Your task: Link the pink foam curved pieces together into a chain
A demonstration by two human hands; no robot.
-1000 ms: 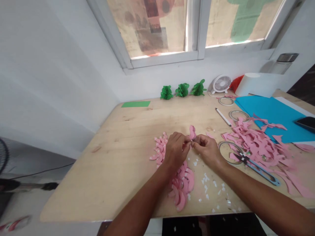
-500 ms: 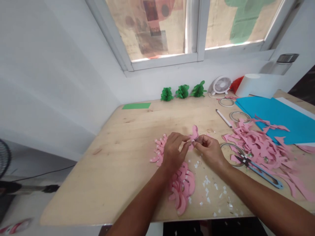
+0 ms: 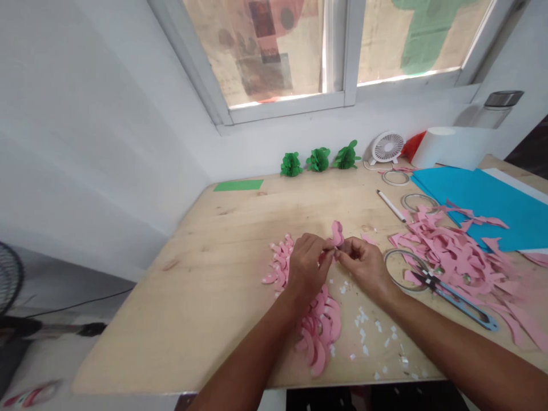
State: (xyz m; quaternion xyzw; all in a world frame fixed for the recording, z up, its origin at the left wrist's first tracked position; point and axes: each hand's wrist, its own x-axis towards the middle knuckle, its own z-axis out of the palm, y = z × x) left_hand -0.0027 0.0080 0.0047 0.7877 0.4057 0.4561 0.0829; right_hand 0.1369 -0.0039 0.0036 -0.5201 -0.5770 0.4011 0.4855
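My left hand (image 3: 307,264) and my right hand (image 3: 360,264) meet over the middle of the wooden table (image 3: 214,274). Both pinch the same small curved pink paper petal (image 3: 337,233), which sticks up between the fingertips. Under and beside my left hand lies a heap of cut pink petals (image 3: 319,325). Small white paper bits (image 3: 368,334) are scattered below my right hand.
To the right lie pink paper scraps (image 3: 454,257), scissors (image 3: 462,297), tape rings (image 3: 400,268), a pen (image 3: 390,205) and blue paper sheets (image 3: 475,200). At the back stand three green paper flowers (image 3: 317,160), a small fan (image 3: 387,147) and a green card (image 3: 238,185).
My hands have stayed together on the pink petal, and the fingers have shifted slightly on it. The view has drifted a little.
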